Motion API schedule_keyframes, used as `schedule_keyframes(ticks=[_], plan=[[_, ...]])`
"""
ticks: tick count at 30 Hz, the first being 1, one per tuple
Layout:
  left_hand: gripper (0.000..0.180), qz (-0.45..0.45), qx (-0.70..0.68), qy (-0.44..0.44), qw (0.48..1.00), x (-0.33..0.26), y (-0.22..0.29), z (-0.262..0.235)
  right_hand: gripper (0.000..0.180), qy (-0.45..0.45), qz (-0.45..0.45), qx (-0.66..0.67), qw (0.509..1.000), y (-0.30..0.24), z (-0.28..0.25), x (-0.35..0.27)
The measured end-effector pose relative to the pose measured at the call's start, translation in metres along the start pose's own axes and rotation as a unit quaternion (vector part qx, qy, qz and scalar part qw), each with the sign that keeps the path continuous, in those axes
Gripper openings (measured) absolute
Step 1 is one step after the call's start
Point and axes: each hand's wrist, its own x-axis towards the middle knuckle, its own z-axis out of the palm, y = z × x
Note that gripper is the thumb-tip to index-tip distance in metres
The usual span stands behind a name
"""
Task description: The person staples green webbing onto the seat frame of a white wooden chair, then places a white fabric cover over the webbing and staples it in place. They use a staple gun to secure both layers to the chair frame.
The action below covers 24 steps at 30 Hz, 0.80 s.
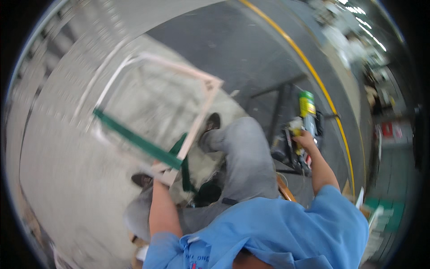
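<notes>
A rectangular open frame with pale wooden and white bars (197, 127) is held tilted in front of me on the left. One of its sides is a dark green bar (134, 138). My left hand (159, 168) is closed around the frame's near corner, its fingers partly hidden behind the bars. Over on the right, my right hand (305, 140) is at a cluster of tools on a dark stand, its fingers curled at a yellow and black object (295, 127) whose kind is unclear. Just beyond that hand stands a green and yellow can (307, 104).
The dark metal stand (278, 105) is beside my right knee. Below the frame, a green leg-like piece (184, 166) stands between my feet. A yellow line (309, 65) crosses the grey floor (215, 40). Blurred people or goods (345, 42) are far off at the upper right.
</notes>
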Motion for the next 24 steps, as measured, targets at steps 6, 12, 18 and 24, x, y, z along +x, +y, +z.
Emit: schedule_keyframes(ticks=[6,12,18,24], plan=[[0.034,0.135,0.124,-0.04,0.982,0.005,-0.009,0.003,0.057,0.033,-0.169,0.202,0.964,-0.042,-0.02,-0.043],[0.024,0.12,0.092,-0.057,0.987,0.005,-0.001,0.012,0.054,-0.037,-0.217,0.224,0.949,-0.156,-0.053,-0.143],[0.022,0.279,-0.079,-0.085,0.953,0.01,-0.023,0.022,0.045,-0.343,-0.264,0.101,0.896,-0.297,0.005,-0.243],[0.022,0.206,-0.206,-0.078,0.953,0.013,-0.021,0.025,0.04,-0.361,-0.281,0.037,0.888,-0.345,0.108,-0.253]])
